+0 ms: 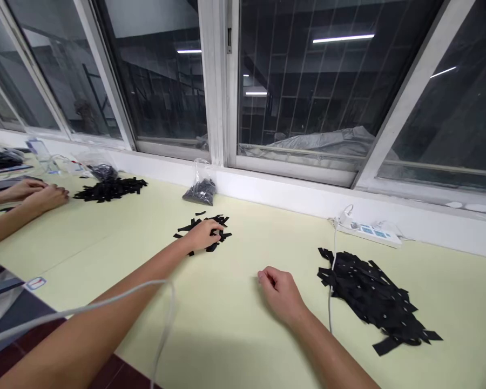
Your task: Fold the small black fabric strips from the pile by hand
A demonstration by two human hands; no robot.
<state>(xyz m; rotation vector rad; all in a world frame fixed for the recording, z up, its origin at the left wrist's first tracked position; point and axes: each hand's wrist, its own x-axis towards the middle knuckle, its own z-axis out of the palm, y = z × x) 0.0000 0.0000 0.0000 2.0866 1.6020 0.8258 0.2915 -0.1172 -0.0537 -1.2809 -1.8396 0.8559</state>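
- While the left hand (202,235) reaches far onto the small pile of black strips (204,231), its grip seems closed on some.
- Right hand (281,294) rests loosely curled and empty on the counter (235,324), near the large pile (372,300).

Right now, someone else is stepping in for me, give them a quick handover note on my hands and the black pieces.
Left hand: reaching forward, fingers resting on the small pile of black strips; whether it grips one cannot be told.
Right hand: loosely curled on the bare table, apparently holding nothing.
Large pile of black strips lies to the right, clear bag of dark pieces behind the small pile.
How much is sorted cannot be told.
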